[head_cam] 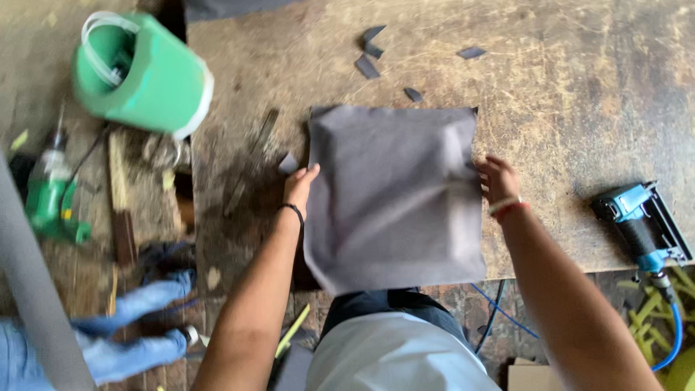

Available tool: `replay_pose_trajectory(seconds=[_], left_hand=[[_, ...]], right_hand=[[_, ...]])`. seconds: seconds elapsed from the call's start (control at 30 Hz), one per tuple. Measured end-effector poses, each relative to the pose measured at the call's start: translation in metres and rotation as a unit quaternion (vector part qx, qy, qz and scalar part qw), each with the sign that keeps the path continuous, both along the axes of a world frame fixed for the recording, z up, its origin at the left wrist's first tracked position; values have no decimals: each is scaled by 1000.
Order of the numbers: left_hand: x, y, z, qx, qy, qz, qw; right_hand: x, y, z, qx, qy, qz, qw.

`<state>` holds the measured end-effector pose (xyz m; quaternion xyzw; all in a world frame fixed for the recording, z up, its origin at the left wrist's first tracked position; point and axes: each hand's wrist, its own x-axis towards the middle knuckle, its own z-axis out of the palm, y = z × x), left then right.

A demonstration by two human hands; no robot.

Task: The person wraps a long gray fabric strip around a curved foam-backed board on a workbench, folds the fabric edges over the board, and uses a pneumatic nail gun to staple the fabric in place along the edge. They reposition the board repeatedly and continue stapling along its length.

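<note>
A square panel covered in grey fabric [394,195] lies on a worn wooden board [565,87] in front of me. My left hand [299,187] grips its left edge, fingers curled over the side. On the opposite side, my right hand [498,179] holds the right edge. The near edge of the panel hangs past the front of the board, toward my body.
Small grey fabric scraps [369,54] lie on the board behind the panel. A blue pneumatic stapler [641,221] with a blue hose rests at the right. A green bucket [141,72] and a green drill [51,192] sit at the left. Another person's jeans-clad legs [123,329] are at lower left.
</note>
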<state>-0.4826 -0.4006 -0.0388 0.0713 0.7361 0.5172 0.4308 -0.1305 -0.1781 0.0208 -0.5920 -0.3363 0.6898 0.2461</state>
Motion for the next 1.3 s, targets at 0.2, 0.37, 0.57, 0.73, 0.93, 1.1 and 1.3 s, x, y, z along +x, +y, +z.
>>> replay_pose_trajectory(seconds=[0.2, 0.37, 0.57, 0.73, 0.93, 1.1, 1.3], left_hand=[[-46, 108, 11, -2, 36, -9, 999], [-56, 113, 2, 28, 167, -7, 986], [-56, 112, -31, -24, 203, -2, 979], [-43, 69, -34, 63, 145, -17, 987], [30, -89, -22, -137, -31, -127, 982], [90, -191, -43, -82, 30, -155, 984], [118, -203, -45, -183, 338, -157, 910]], right_hand=[[-51, 52, 11, 22, -140, -23, 990], [-57, 63, 4, 106, -181, 35, 977], [-59, 55, -19, 161, -227, 22, 960], [-25, 15, -31, 106, -207, -18, 972], [87, -112, -50, 101, -384, 209, 894], [148, -197, -80, 55, -158, 54, 984], [152, -217, -71, 146, -277, 88, 946]])
